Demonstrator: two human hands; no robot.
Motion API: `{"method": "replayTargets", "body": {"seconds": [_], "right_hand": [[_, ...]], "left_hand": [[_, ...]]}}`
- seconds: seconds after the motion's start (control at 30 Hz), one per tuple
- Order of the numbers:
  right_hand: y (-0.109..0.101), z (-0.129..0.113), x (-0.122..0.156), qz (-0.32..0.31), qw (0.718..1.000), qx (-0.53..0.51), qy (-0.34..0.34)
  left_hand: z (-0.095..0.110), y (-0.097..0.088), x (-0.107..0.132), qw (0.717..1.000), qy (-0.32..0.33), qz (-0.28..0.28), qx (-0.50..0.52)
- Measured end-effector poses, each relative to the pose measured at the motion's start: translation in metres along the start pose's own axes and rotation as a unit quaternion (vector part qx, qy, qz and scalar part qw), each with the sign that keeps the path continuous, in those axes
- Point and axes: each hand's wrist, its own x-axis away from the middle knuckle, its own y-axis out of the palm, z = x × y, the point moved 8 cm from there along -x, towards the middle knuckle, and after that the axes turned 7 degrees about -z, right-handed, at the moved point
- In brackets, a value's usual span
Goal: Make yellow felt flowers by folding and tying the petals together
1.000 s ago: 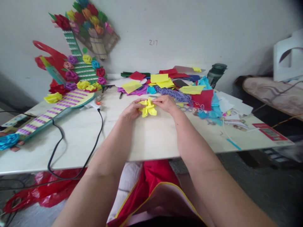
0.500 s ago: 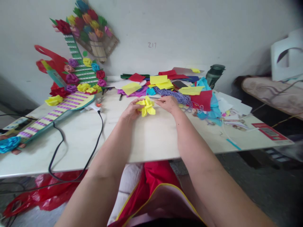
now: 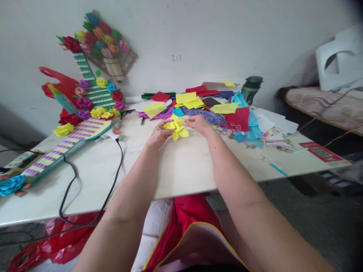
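A yellow paper flower (image 3: pixel 177 127) with several folded petals is held just above the table, in front of me. My left hand (image 3: pixel 159 134) pinches it from the left, thumb and fingers closed on its petals. From the other side my right hand (image 3: pixel 198 124) reaches in, its fingertips pressed together at the edge of an upper right petal. Whether a thin tool is also in those right fingers cannot be made out. Behind the hands lie yellow paper sheets (image 3: pixel 188 99) and a bundle of purple yarn (image 3: pixel 204 116).
To the left stands a striped board decorated with paper flowers (image 3: pixel 99 94); a black cable (image 3: pixel 120 162) crosses the table (image 3: pixel 184 170). A dark green bottle (image 3: pixel 251 90) stands behind red paper (image 3: pixel 238 119) and blue paper scraps. A red plastic bag (image 3: pixel 62 241) lies below the table's edge.
My right fingertips have come closer and now meet the flower's petal; a thin stick-like thing seen by them earlier no longer shows. The view has shifted slightly.
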Motion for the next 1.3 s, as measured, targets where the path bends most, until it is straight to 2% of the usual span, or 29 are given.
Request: {"method": "replayTargets", "body": {"seconds": [0.2,0.4,0.6,0.83,1.03,1.2,1.3], "right_hand": [[-0.009,-0.001,-0.003,0.049,0.999,-0.016,-0.011],[-0.015,-0.005,-0.002,0.096,0.993,0.059,-0.030],[-0.013,-0.006,-0.003,0.102,0.989,0.100,-0.027],[-0.009,-0.009,-0.006,0.106,0.986,0.119,-0.056],[-0.005,-0.010,-0.005,0.090,0.987,0.115,-0.072],[-0.001,-0.008,-0.007,0.074,0.988,0.124,-0.063],[-0.001,-0.008,-0.008,0.076,0.986,0.132,-0.064]], "left_hand": [[-0.004,0.003,-0.002,1.000,0.002,-0.012,0.001],[-0.004,0.008,0.000,0.999,-0.005,-0.031,-0.002],[-0.006,0.014,0.001,0.997,-0.028,-0.070,0.031],[-0.009,0.007,0.000,0.996,-0.067,-0.034,0.039],[-0.007,0.000,-0.001,0.998,-0.059,-0.002,0.029],[-0.010,0.005,-0.004,0.998,-0.054,-0.017,0.041],[-0.012,0.005,-0.005,0.996,-0.062,-0.005,0.058]]}}
